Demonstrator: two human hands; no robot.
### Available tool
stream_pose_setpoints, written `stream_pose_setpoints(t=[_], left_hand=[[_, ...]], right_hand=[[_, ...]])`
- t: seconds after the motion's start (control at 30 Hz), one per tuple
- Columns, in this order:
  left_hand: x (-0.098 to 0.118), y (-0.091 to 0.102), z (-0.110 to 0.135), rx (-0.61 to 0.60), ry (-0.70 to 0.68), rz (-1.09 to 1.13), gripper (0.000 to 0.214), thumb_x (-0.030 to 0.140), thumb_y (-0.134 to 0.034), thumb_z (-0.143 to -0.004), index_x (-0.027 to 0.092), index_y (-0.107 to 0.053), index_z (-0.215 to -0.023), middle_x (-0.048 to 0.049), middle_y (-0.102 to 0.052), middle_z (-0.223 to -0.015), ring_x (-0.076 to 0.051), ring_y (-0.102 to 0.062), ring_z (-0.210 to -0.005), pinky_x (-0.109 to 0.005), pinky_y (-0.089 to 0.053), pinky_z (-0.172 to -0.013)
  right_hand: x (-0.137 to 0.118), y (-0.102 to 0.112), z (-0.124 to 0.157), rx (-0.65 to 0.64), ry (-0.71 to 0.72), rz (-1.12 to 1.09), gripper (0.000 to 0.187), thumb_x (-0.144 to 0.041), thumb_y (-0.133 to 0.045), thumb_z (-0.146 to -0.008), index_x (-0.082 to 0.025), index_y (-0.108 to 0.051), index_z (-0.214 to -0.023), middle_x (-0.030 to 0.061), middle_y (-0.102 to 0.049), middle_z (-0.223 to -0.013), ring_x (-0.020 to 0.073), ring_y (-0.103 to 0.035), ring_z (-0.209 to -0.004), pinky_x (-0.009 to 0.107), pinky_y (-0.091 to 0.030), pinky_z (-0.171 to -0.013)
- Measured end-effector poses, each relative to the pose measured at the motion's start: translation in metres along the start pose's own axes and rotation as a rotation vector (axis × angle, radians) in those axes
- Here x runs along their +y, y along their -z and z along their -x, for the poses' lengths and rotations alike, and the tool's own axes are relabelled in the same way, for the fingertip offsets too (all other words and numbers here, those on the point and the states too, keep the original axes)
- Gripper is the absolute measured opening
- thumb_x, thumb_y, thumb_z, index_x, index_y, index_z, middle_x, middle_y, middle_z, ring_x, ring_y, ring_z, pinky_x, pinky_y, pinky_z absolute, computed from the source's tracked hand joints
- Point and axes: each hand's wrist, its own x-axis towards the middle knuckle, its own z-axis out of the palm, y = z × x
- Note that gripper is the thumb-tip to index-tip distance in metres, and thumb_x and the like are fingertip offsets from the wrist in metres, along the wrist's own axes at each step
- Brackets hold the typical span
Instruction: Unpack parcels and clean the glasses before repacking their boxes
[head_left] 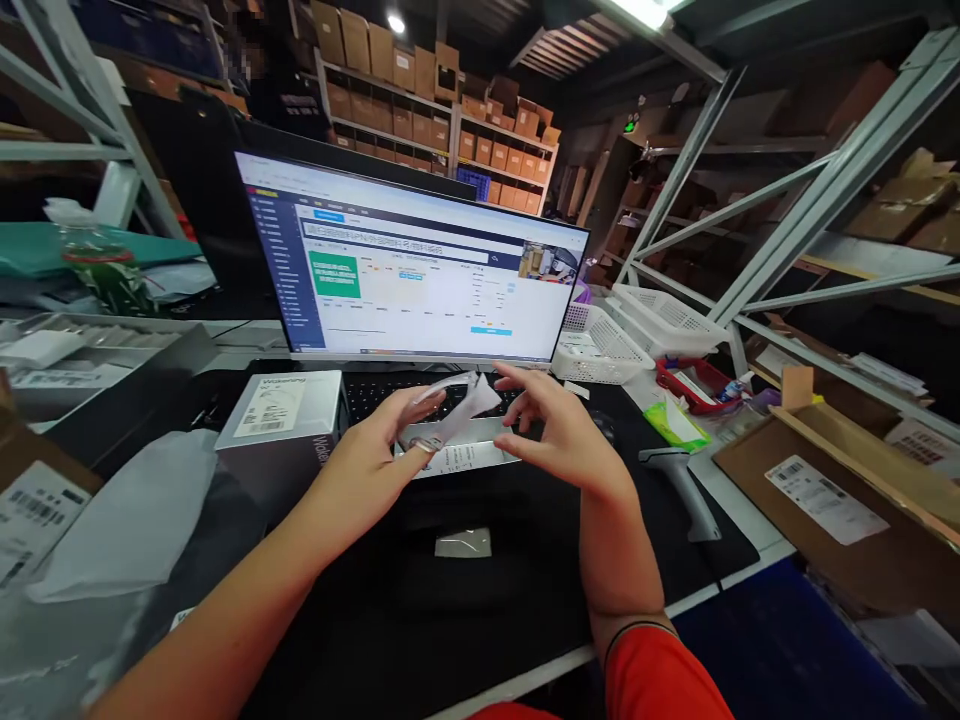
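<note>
My left hand [379,440] pinches a crumpled whitish plastic bag [474,400] between thumb and fingers. A small shiny metallic piece [426,444] shows by the thumb; whether it is inside the bag or on the hand, I cannot tell. To the right of the bag, my right hand [555,425] is open, its fingers curved and apart. Below and behind both hands lies a slim white box [469,457] with printed text, partly hidden by the left hand. A grey box marked "Wakening" [281,430] stands left of my left hand.
Behind the keyboard [367,395] stands a lit monitor [420,290]. A barcode scanner [686,490] lies at right, near white baskets [600,345] and an open cardboard box [817,490]. A small clear plastic piece [463,543] rests on the black mat. Another person [281,80] is behind the monitor.
</note>
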Motion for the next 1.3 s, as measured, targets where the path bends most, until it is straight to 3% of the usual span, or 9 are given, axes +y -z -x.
stream_pose_setpoints(t=[0.1,0.3,0.5,0.63,0.7,0.87,1.07,1.2,1.3], left_hand=[[0.005,0.0,0.004,-0.053,-0.081,-0.228,0.064,0.037,-0.061,-0.087,0.027,-0.061,-0.151,-0.0095,-0.069,-0.154,-0.036,-0.066,-0.143,-0.055,-0.055,-0.121],[0.019,-0.013,0.016,-0.094,-0.151,-0.316,0.062,0.018,-0.063,-0.088,0.024,-0.062,-0.15,-0.0105,-0.07,-0.152,-0.028,-0.069,-0.138,-0.044,-0.054,-0.122],[0.039,-0.008,0.035,-0.021,-0.288,-0.408,0.124,0.02,-0.097,-0.075,0.028,-0.023,-0.174,-0.0155,-0.03,-0.183,-0.031,-0.028,-0.171,-0.052,-0.031,-0.14],[0.056,0.038,0.077,0.248,-0.458,-0.582,0.064,0.025,-0.067,-0.104,0.033,-0.045,-0.163,-0.0091,-0.048,-0.174,-0.023,-0.046,-0.162,-0.045,-0.04,-0.136],[0.047,0.076,0.099,0.334,-0.34,-0.696,0.038,0.026,-0.053,-0.108,0.029,-0.065,-0.143,-0.0066,-0.066,-0.155,-0.023,-0.062,-0.145,-0.044,-0.049,-0.128],[-0.039,0.156,0.14,0.304,0.296,-0.879,0.047,0.029,-0.054,-0.089,0.02,-0.072,-0.131,-0.0113,-0.078,-0.129,-0.031,-0.076,-0.115,-0.046,-0.063,-0.105],[-0.118,0.163,0.16,0.333,0.488,-1.028,0.05,0.019,-0.045,-0.094,0.014,-0.065,-0.14,-0.0208,-0.062,-0.155,-0.033,-0.06,-0.145,-0.052,-0.049,-0.122],[-0.121,0.164,0.152,0.332,0.565,-1.071,0.033,0.035,-0.049,-0.105,0.015,-0.069,-0.123,-0.0151,-0.074,-0.121,-0.03,-0.071,-0.114,-0.052,-0.057,-0.105],[-0.114,0.166,0.145,0.332,0.542,-1.078,0.039,0.038,-0.041,-0.105,0.019,-0.071,-0.12,-0.0171,-0.072,-0.128,-0.033,-0.069,-0.122,-0.049,-0.056,-0.103]], right_hand=[[0.007,0.002,-0.002,-0.073,0.069,-0.14,0.082,-0.025,-0.089,-0.086,-0.032,-0.057,-0.161,0.0106,-0.069,-0.143,0.0173,-0.073,-0.094,0.029,-0.062,-0.077],[0.003,-0.013,-0.008,-0.003,0.051,-0.027,0.014,-0.024,-0.084,-0.089,-0.023,-0.083,-0.103,0.0049,-0.081,-0.095,0.0185,-0.074,-0.08,0.026,-0.057,-0.067],[0.008,-0.004,-0.007,0.004,-0.06,-0.143,0.019,-0.041,-0.089,-0.088,-0.023,-0.085,-0.092,0.0032,-0.081,-0.08,0.0165,-0.077,-0.066,0.022,-0.06,-0.06],[0.014,0.01,-0.006,0.146,-0.245,-0.256,0.036,-0.053,-0.099,-0.076,-0.022,-0.086,-0.088,0.0048,-0.081,-0.072,0.0185,-0.079,-0.061,0.022,-0.066,-0.06],[0.017,0.017,-0.007,0.204,-0.317,-0.308,0.043,-0.057,-0.103,-0.067,-0.022,-0.086,-0.085,0.0055,-0.082,-0.072,0.0199,-0.08,-0.059,0.024,-0.068,-0.059],[0.018,0.023,-0.01,0.257,-0.384,-0.362,0.046,-0.056,-0.105,-0.062,-0.021,-0.087,-0.085,0.0053,-0.082,-0.073,0.0209,-0.081,-0.06,0.024,-0.07,-0.059],[0.012,0.013,-0.011,0.246,-0.385,-0.381,0.046,-0.056,-0.105,-0.065,-0.019,-0.086,-0.085,0.0048,-0.081,-0.074,0.0195,-0.081,-0.061,0.021,-0.07,-0.059],[0.009,0.014,-0.007,0.236,-0.355,-0.371,0.047,-0.059,-0.103,-0.067,-0.019,-0.085,-0.084,0.0053,-0.08,-0.072,0.0206,-0.08,-0.059,0.023,-0.069,-0.056],[0.008,0.02,-0.004,0.255,-0.343,-0.354,0.045,-0.058,-0.101,-0.071,-0.019,-0.084,-0.083,0.0049,-0.078,-0.069,0.0204,-0.08,-0.059,0.022,-0.069,-0.055]])
